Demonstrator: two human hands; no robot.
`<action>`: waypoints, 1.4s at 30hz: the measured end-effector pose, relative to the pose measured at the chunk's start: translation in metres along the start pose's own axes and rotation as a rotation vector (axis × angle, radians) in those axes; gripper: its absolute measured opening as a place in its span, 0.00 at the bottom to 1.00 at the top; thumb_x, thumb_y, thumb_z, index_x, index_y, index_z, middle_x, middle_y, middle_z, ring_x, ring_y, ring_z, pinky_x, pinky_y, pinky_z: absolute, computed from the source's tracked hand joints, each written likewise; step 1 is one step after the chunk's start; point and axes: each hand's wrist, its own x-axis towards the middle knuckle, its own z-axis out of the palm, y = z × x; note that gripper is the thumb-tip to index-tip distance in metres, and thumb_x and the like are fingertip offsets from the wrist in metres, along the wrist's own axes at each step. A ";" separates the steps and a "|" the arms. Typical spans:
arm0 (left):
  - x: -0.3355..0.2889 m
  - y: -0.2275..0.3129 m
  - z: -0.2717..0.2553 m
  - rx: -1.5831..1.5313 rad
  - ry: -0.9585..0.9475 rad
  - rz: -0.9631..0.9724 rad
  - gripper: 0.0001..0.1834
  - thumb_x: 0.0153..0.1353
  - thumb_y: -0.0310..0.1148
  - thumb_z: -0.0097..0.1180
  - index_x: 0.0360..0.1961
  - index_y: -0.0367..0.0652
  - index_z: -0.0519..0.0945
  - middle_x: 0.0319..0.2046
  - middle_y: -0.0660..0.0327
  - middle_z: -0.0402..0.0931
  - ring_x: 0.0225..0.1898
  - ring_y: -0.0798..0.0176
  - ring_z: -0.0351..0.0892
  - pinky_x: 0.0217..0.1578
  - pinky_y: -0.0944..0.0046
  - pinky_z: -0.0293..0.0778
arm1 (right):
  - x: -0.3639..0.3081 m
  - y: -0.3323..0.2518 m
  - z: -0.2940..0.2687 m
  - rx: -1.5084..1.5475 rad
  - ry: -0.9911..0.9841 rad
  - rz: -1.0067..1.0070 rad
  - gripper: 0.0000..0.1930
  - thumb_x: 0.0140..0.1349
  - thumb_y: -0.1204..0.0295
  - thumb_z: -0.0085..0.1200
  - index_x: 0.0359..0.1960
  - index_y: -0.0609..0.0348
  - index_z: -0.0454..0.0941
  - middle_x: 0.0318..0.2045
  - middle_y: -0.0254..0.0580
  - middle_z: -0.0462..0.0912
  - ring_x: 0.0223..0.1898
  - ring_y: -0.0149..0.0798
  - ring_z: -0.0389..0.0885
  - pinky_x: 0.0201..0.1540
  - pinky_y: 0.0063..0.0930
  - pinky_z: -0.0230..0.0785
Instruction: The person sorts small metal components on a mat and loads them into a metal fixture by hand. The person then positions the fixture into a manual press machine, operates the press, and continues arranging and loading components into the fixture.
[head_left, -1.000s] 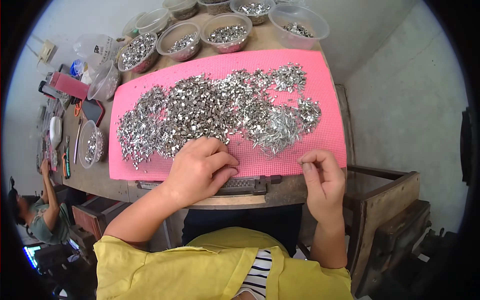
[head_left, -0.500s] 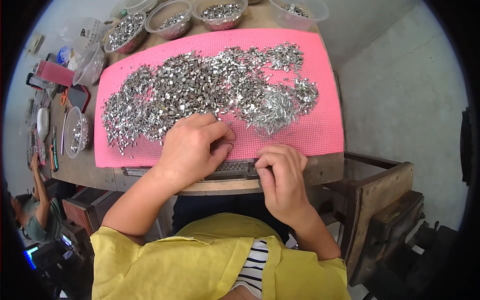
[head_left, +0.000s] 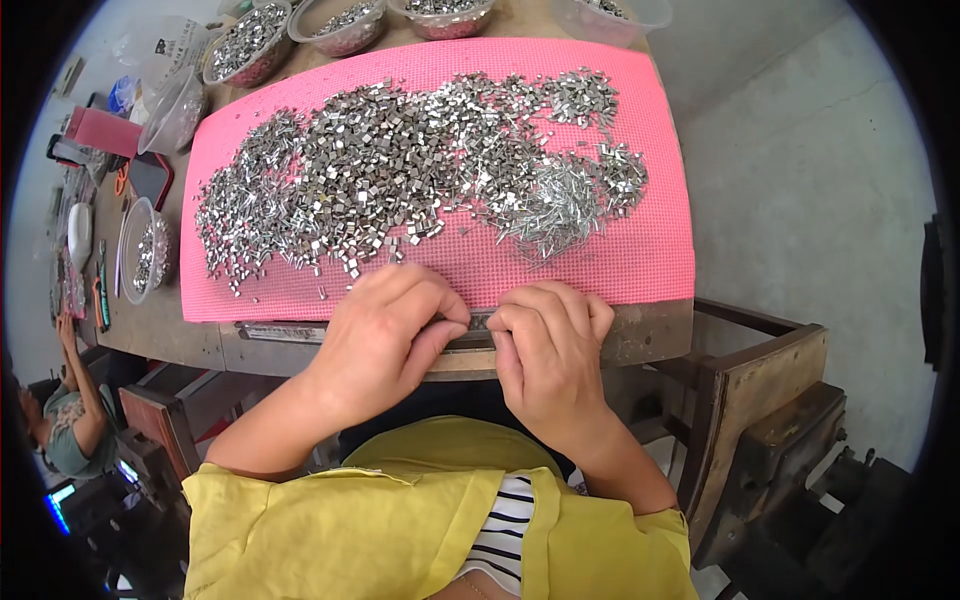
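Note:
Both of my hands meet at the table's front edge, over a long dark metal strip (head_left: 285, 331) lying along it. My left hand (head_left: 385, 325) has thumb and forefinger pinched together above the strip; whatever they hold is too small to make out. Close beside it, my right hand (head_left: 550, 345) has its fingers curled and thumb pressed in at the strip; its fingers hide what they grip. Just beyond lies a pink textured mat (head_left: 640, 270) bearing a wide heap of small silvery metal blocks (head_left: 380, 165) and a pile of thin metal pins (head_left: 558, 208).
Clear plastic tubs (head_left: 343, 35) of metal pieces line the far edge; another tub (head_left: 146, 255) stands at the left, near green-handled pliers (head_left: 103, 290). A wooden frame (head_left: 720, 420) stands at the right. A person (head_left: 75, 420) sits at the far left.
My right hand has shifted left along the strip, closer to my left hand. My left hand has dipped slightly toward me. The whole view has moved a little.

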 end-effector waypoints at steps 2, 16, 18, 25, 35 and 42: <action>-0.006 0.001 0.006 -0.010 0.030 -0.002 0.09 0.56 0.22 0.68 0.37 0.41 0.82 0.38 0.56 0.80 0.41 0.49 0.80 0.44 0.54 0.74 | 0.000 0.000 0.000 -0.034 -0.023 -0.023 0.12 0.57 0.75 0.63 0.43 0.53 0.79 0.46 0.35 0.81 0.54 0.43 0.79 0.56 0.46 0.56; -0.006 0.007 0.025 0.186 0.171 0.069 0.11 0.50 0.24 0.70 0.35 0.47 0.83 0.38 0.63 0.80 0.36 0.55 0.78 0.38 0.56 0.68 | -0.002 0.007 -0.013 0.196 0.090 0.053 0.18 0.56 0.82 0.64 0.49 0.58 0.83 0.41 0.44 0.87 0.47 0.50 0.86 0.53 0.43 0.72; -0.006 0.006 0.023 0.215 0.164 0.102 0.11 0.47 0.25 0.71 0.34 0.47 0.86 0.37 0.65 0.81 0.35 0.58 0.78 0.37 0.57 0.68 | 0.000 0.008 -0.015 0.195 0.076 0.046 0.19 0.56 0.82 0.65 0.50 0.59 0.83 0.43 0.44 0.86 0.47 0.50 0.85 0.53 0.43 0.71; 0.007 0.005 -0.020 0.175 0.094 0.127 0.10 0.53 0.28 0.75 0.38 0.46 0.89 0.36 0.59 0.88 0.36 0.57 0.89 0.35 0.58 0.79 | 0.035 0.012 -0.035 0.005 0.112 -0.100 0.19 0.55 0.80 0.67 0.51 0.59 0.83 0.43 0.42 0.86 0.46 0.48 0.84 0.52 0.43 0.70; 0.169 -0.102 -0.082 -0.040 0.022 -0.279 0.14 0.57 0.40 0.73 0.39 0.42 0.92 0.33 0.58 0.90 0.34 0.64 0.88 0.42 0.61 0.82 | 0.172 0.079 -0.017 0.055 0.021 -0.015 0.05 0.60 0.73 0.65 0.36 0.57 0.85 0.33 0.44 0.88 0.39 0.50 0.87 0.48 0.47 0.74; 0.202 -0.098 -0.065 0.259 -0.061 -0.358 0.11 0.56 0.45 0.69 0.36 0.54 0.94 0.37 0.55 0.90 0.40 0.52 0.90 0.48 0.52 0.84 | 0.210 0.098 0.009 -0.006 -0.083 0.045 0.05 0.59 0.70 0.63 0.32 0.57 0.88 0.34 0.49 0.89 0.41 0.55 0.87 0.49 0.51 0.77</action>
